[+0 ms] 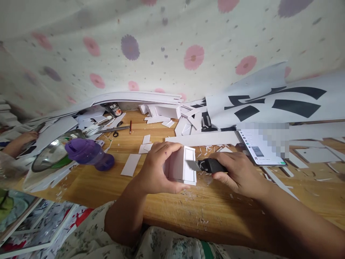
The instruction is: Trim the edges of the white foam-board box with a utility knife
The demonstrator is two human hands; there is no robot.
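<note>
Left hand: the left hand (156, 165) is curled closed around a small white foam-board box piece (183, 166), fingers over its top edge, thumb along its lower front edge.
Right hand: the right hand (237, 172) is closed around the black handle of a utility knife with a grey blade (207, 165); the blade tip lies against the right face of the foam piece.
Piece location: at the middle of the light wooden tabletop (167, 205), between the two hands, its lower edge on or just above the wood; I cannot tell which.
Handling, judged: looks very light and fairly stiff, but easily dented and crushed at corners. The glued-looking raised frame on its face may part under pressure. Hold best taken across the flat sides, away from the cut line, as the left hand does now.
Slip risk, judged: smooth paper skin, blade could skate towards the thumb.
Surroundings: white offcuts and shavings lie around the piece. A purple plastic bottle (88, 153) lies to the left beside a glass lid (54, 154). A red pencil (130, 127) lies farther back. A phone or tablet with a lit screen (258, 149) sits right of the knife hand.
Other person: a hand (25, 138) at the far left edge.
</note>
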